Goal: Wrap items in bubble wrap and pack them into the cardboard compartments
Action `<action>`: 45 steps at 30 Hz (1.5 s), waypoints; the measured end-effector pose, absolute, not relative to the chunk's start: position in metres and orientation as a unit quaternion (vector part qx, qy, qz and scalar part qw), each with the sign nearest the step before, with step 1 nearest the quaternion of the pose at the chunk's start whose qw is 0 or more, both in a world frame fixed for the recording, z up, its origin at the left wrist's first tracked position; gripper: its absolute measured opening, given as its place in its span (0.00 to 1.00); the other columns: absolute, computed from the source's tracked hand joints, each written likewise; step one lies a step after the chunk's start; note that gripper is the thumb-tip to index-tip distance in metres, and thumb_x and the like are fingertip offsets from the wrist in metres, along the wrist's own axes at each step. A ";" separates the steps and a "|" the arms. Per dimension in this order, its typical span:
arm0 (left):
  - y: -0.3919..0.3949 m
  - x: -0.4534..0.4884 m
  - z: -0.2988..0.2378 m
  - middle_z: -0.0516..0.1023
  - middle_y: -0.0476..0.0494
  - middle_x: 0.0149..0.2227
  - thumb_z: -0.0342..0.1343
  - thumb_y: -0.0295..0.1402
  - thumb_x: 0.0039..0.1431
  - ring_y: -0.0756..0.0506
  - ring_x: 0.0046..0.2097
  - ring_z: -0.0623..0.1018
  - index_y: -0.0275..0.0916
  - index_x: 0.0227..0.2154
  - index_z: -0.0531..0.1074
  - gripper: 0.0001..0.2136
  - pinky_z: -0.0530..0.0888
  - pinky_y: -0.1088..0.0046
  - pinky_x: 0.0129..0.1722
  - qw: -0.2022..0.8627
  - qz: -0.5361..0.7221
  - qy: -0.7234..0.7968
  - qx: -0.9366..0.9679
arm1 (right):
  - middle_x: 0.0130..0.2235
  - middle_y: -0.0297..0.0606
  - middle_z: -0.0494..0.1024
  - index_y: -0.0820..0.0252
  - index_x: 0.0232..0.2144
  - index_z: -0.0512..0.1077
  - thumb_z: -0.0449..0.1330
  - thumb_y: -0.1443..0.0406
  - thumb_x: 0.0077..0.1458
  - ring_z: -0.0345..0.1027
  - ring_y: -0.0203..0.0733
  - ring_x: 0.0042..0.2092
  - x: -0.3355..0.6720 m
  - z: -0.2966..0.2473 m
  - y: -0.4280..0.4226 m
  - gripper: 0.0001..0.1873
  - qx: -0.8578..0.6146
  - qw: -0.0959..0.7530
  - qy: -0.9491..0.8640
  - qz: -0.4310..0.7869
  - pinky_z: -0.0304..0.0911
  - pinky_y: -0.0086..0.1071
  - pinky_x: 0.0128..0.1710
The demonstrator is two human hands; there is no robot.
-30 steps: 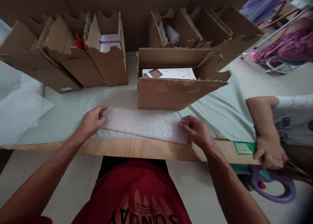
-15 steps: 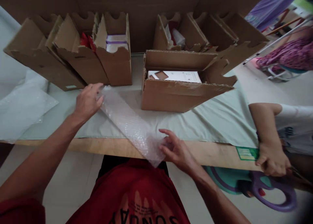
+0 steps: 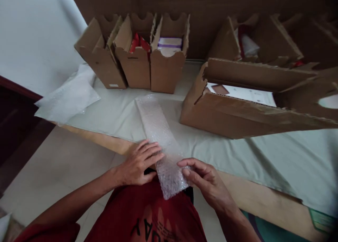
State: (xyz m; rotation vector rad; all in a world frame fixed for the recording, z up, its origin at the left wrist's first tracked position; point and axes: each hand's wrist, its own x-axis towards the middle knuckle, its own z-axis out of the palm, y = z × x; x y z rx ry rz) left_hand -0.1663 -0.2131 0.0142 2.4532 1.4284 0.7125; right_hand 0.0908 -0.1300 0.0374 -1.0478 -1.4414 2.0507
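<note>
A long folded strip of bubble wrap (image 3: pixel 165 136) lies slantwise over the table's front edge, its near end hanging above my lap. My left hand (image 3: pixel 141 162) rests at the strip's left side with fingers stretched out, the fingertips lying on the plastic. At the right edge of the near end, my right hand (image 3: pixel 207 180) has its thumb and forefinger close together on the bubble wrap; its other fingers are curled and partly hidden.
More bubble wrap sheets (image 3: pixel 70 94) lie at the table's left end. Several cardboard holders stand behind, among them one with red packets (image 3: pixel 139 43) and one with purple-and-white boxes (image 3: pixel 169 43). A larger cardboard holder (image 3: pixel 232 120) with a white box (image 3: pixel 245 94) stands at right.
My left hand has come from the strip's far end to its near part. My right hand has closed on the near edge. The view has turned left; the other person is out of sight.
</note>
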 end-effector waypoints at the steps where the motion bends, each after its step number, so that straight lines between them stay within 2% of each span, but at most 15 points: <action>1: -0.213 -0.163 0.010 0.76 0.30 0.60 0.59 0.32 0.59 0.34 0.65 0.71 0.36 0.61 0.66 0.26 0.63 0.43 0.66 0.107 0.260 0.491 0.825 | 0.31 0.34 0.78 0.52 0.41 0.81 0.69 0.54 0.57 0.68 0.34 0.29 0.084 0.041 -0.127 0.13 -0.368 0.220 -0.500 0.753 0.66 0.27 0.30; 5: -0.205 -0.153 0.003 0.83 0.37 0.50 0.56 0.32 0.65 0.38 0.56 0.80 0.39 0.55 0.72 0.16 0.69 0.51 0.62 0.134 0.369 0.542 0.743 | 0.35 0.36 0.80 0.51 0.45 0.80 0.71 0.53 0.55 0.71 0.36 0.32 0.059 0.049 -0.114 0.17 -0.317 0.260 -0.469 0.782 0.69 0.30 0.34; 8: -0.199 -0.150 0.008 0.84 0.42 0.38 0.52 0.33 0.69 0.43 0.42 0.82 0.39 0.42 0.77 0.09 0.75 0.60 0.52 0.167 0.424 0.591 0.665 | 0.42 0.40 0.82 0.50 0.52 0.77 0.70 0.54 0.55 0.76 0.43 0.40 0.050 0.050 -0.103 0.23 -0.285 0.257 -0.471 0.794 0.71 0.33 0.37; 12: -0.190 -0.151 0.013 0.74 0.47 0.24 0.50 0.36 0.69 0.47 0.29 0.75 0.39 0.25 0.72 0.16 0.73 0.71 0.33 0.185 0.435 0.660 0.583 | 0.39 0.37 0.81 0.49 0.58 0.70 0.70 0.57 0.55 0.75 0.41 0.37 0.053 0.041 -0.082 0.29 -0.346 0.287 -0.524 0.724 0.70 0.32 0.34; 14: -0.186 -0.152 0.013 0.72 0.48 0.23 0.50 0.37 0.68 0.48 0.28 0.73 0.39 0.24 0.70 0.16 0.70 0.73 0.30 0.205 0.436 0.682 0.550 | 0.39 0.37 0.80 0.50 0.56 0.71 0.71 0.56 0.54 0.74 0.40 0.38 0.055 0.034 -0.070 0.28 -0.397 0.317 -0.559 0.656 0.70 0.34 0.39; 16: -0.182 -0.152 0.013 0.71 0.50 0.23 0.51 0.38 0.66 0.49 0.28 0.71 0.39 0.24 0.69 0.15 0.68 0.75 0.28 0.221 0.434 0.697 0.527 | 0.45 0.41 0.79 0.52 0.54 0.72 0.71 0.54 0.52 0.74 0.44 0.45 0.051 0.026 -0.061 0.29 -0.413 0.308 -0.593 0.618 0.70 0.38 0.44; 18: -0.179 -0.151 0.011 0.70 0.51 0.22 0.51 0.39 0.66 0.50 0.27 0.70 0.39 0.24 0.69 0.15 0.67 0.75 0.27 0.228 0.428 0.708 0.513 | 0.49 0.44 0.79 0.53 0.54 0.71 0.71 0.52 0.51 0.74 0.47 0.47 0.044 0.019 -0.057 0.30 -0.396 0.267 -0.611 0.631 0.70 0.41 0.46; 20: -0.178 -0.151 0.009 0.70 0.51 0.22 0.52 0.39 0.65 0.50 0.26 0.71 0.39 0.25 0.70 0.14 0.67 0.76 0.27 0.231 0.415 0.721 0.504 | 0.45 0.42 0.80 0.53 0.54 0.70 0.69 0.51 0.53 0.75 0.47 0.44 0.033 0.014 -0.056 0.29 -0.368 0.231 -0.605 0.667 0.71 0.41 0.44; 24: -0.177 -0.152 0.001 0.78 0.49 0.27 0.55 0.37 0.65 0.48 0.30 0.77 0.38 0.40 0.75 0.09 0.73 0.74 0.32 0.158 0.413 0.743 0.502 | 0.37 0.37 0.80 0.54 0.49 0.70 0.65 0.52 0.56 0.74 0.43 0.37 0.019 0.004 -0.061 0.22 -0.351 0.231 -0.608 0.674 0.69 0.35 0.36; 26: -0.178 -0.153 -0.004 0.79 0.49 0.29 0.56 0.36 0.64 0.47 0.32 0.79 0.38 0.49 0.73 0.13 0.76 0.71 0.36 0.076 0.416 0.739 0.525 | 0.35 0.36 0.80 0.55 0.49 0.71 0.63 0.53 0.57 0.73 0.42 0.34 0.017 0.000 -0.061 0.20 -0.364 0.234 -0.639 0.636 0.67 0.33 0.32; 29: -0.177 -0.154 -0.010 0.78 0.50 0.29 0.57 0.34 0.65 0.45 0.33 0.79 0.38 0.57 0.68 0.19 0.76 0.67 0.41 -0.011 0.398 0.724 0.563 | 0.30 0.34 0.77 0.56 0.53 0.70 0.62 0.57 0.57 0.70 0.41 0.30 0.016 -0.003 -0.059 0.23 -0.396 0.218 -0.705 0.546 0.64 0.33 0.29; 36: -0.176 -0.156 -0.008 0.75 0.51 0.28 0.59 0.30 0.63 0.43 0.34 0.77 0.38 0.66 0.58 0.30 0.74 0.63 0.42 -0.019 0.339 0.741 0.580 | 0.29 0.34 0.77 0.57 0.62 0.67 0.60 0.62 0.57 0.69 0.42 0.27 0.006 0.002 -0.052 0.30 -0.421 0.153 -0.805 0.389 0.62 0.34 0.29; 39: -0.175 -0.158 -0.006 0.76 0.51 0.28 0.61 0.29 0.61 0.43 0.34 0.77 0.38 0.66 0.58 0.31 0.73 0.63 0.42 -0.005 0.314 0.749 0.583 | 0.34 0.37 0.80 0.57 0.63 0.65 0.59 0.62 0.59 0.72 0.44 0.30 0.017 0.007 -0.059 0.29 -0.411 0.184 -0.843 0.295 0.65 0.36 0.31; 42: -0.174 -0.160 -0.004 0.76 0.51 0.28 0.61 0.29 0.60 0.42 0.34 0.77 0.38 0.65 0.60 0.31 0.73 0.63 0.42 0.010 0.287 0.761 0.583 | 0.42 0.44 0.81 0.56 0.60 0.67 0.58 0.63 0.62 0.75 0.50 0.39 0.037 0.016 -0.072 0.24 -0.362 0.238 -0.886 0.164 0.68 0.42 0.39; 45: -0.172 -0.160 -0.004 0.77 0.50 0.28 0.61 0.30 0.60 0.41 0.35 0.78 0.37 0.63 0.63 0.28 0.73 0.62 0.43 0.026 0.256 0.767 0.588 | 0.54 0.51 0.78 0.57 0.56 0.70 0.56 0.69 0.62 0.73 0.55 0.51 0.048 0.024 -0.083 0.20 -0.265 0.200 -0.939 0.091 0.67 0.46 0.45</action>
